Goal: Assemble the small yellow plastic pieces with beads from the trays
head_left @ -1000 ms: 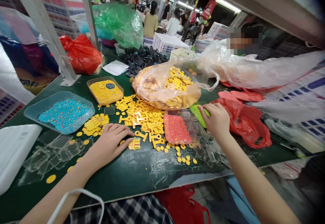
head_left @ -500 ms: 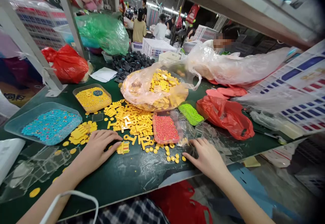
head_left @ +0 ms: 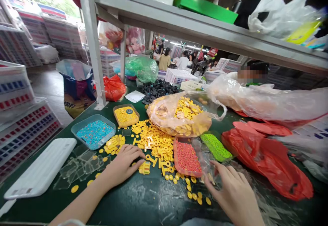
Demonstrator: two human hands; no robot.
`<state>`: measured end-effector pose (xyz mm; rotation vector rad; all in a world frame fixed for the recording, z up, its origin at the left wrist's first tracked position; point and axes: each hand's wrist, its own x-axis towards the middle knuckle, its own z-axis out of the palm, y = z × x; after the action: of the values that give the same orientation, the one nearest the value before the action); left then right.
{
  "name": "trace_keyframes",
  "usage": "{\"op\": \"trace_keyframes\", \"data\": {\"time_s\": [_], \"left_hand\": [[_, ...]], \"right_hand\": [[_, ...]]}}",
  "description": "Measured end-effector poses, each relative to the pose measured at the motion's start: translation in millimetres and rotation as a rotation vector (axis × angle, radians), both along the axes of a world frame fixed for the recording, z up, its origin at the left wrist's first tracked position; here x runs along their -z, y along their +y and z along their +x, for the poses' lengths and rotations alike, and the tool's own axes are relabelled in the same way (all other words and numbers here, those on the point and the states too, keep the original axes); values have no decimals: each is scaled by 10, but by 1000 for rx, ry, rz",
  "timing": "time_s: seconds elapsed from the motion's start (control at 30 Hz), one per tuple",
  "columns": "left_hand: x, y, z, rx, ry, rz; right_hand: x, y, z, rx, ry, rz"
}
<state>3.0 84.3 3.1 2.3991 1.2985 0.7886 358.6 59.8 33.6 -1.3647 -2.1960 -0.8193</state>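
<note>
My left hand [head_left: 123, 166] lies flat on the green table [head_left: 133, 205], fingers together, fingertips next to a small yellow part with coloured stripes [head_left: 145, 167]. A heap of loose yellow plastic parts [head_left: 153, 142] spreads just beyond it. My right hand [head_left: 234, 195] rests near the front edge on clear plastic sheets [head_left: 205, 164], fingers spread; whether it holds anything I cannot make out. A tray of red beads [head_left: 187, 157] sits between the two hands, and a tray of green beads [head_left: 216, 146] lies to its right.
Trays of blue beads [head_left: 94, 134] and yellow beads [head_left: 126, 114] stand at the left. A bag of yellow parts [head_left: 179, 118], red bags [head_left: 269, 161], black parts [head_left: 159, 88] and a white tray [head_left: 41, 171] surround them. A metal shelf [head_left: 205, 31] hangs overhead. People work behind.
My right hand came back from the green beads to the clear sheets at the front edge. The camera tilted up and shifted, showing the shelf. My left hand stayed put.
</note>
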Motion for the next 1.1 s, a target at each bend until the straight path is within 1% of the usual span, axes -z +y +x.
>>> {"op": "trace_keyframes", "data": {"time_s": [0.07,0.13,0.2,0.27,0.33,0.4,0.5,0.6,0.87,1.0,1.1], "left_hand": [[-48,-24,11,23,-40,-19],[-92,-49,22,56,-82,-56],[-124,-73,34,89,-128,-104],[-137,-90,44,113,-179,-152],[-128,-99,47,121,-228,-203],[-103,-100,41,114,-277,-259],[-58,-87,28,90,-367,-336],[-41,-62,28,62,-422,-366],[-135,-18,-17,67,-434,-387],[-113,-20,-45,61,-430,-379],[-77,-22,-45,73,-426,-381]], "right_hand": [[-107,39,-276,-124,14,-4],[-139,85,-600,-219,68,-27],[-102,138,-933,-320,82,-77],[-27,194,-1227,-392,92,-117],[48,245,-1448,-450,96,-141],[100,285,-1583,-506,90,-170],[132,313,-1655,-564,103,-199],[140,318,-1639,-585,154,-205],[97,381,-1469,-575,221,-234],[86,368,-1438,-589,217,-293],[105,342,-1449,-594,211,-280]]}}
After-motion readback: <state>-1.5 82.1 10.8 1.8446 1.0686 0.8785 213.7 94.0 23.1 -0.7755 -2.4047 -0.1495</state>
